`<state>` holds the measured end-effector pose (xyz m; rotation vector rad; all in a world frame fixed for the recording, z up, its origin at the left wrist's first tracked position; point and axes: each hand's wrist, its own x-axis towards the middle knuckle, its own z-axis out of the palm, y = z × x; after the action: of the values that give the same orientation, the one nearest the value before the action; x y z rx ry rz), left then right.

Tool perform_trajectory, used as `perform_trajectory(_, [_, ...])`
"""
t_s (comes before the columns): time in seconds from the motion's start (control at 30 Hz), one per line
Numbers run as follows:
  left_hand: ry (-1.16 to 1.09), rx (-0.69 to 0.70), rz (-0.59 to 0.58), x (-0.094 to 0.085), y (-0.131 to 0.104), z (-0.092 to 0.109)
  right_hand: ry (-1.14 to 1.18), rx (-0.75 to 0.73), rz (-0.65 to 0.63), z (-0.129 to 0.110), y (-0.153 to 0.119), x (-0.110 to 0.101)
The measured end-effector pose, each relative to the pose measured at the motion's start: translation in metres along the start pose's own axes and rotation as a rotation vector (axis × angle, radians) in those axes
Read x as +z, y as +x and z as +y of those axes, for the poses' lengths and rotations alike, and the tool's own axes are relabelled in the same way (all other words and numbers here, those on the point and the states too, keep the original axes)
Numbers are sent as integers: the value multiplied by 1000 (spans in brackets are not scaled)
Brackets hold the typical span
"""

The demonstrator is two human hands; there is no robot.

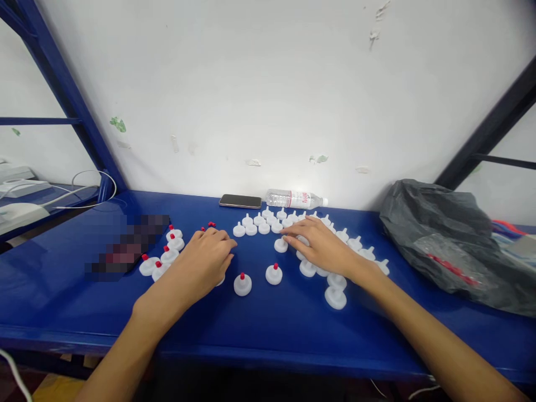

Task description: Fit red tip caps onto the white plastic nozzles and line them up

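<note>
White round caps with narrow spouts (335,297) stand in a wide group at the centre and right of the blue table. My right hand (314,243) reaches over them, its thumb and fingertips around the spout of one white cap (280,244). Several small red tips (211,224) lie just beyond my left hand (205,259), whose fingers are bent down; what they hold, if anything, is hidden. Between my hands, two white caps with red tips (242,285) (274,274) stand upright. More red-tipped caps (169,254) are to the left, partly behind my left forearm.
A phone (240,201) and a clear bottle (295,199) lie by the wall. A black plastic bag (435,234) with a small bag of red pieces (454,269) is at the right. A dark, blurred item (134,245) lies at the left of the blue table (268,335).
</note>
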<state>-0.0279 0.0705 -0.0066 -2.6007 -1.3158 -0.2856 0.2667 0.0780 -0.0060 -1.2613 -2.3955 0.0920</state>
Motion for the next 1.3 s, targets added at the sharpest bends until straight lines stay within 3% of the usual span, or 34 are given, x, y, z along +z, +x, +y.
perform_trajectory(0.2, [-18,-17,21,9,2,-1,8,-48,13,-3,3,2])
perform_trajectory(0.4, [12,12,-20,-1,6,4,31,-43,44,-9,0,-2])
perform_trajectory(0.6, [-31,-2,127,-10,7,12,44,-63,26,-21,-2,-4])
perform_trajectory(0.73, [-138,64,248,-11,6,17,55,-124,18,-34,-2,-1])
perform_trajectory(0.93, [-281,108,377,-9,5,23,-83,-236,96,-45,-2,3])
perform_trajectory(1.3, [-389,215,362,-7,9,29,-149,-335,209,-39,-1,7])
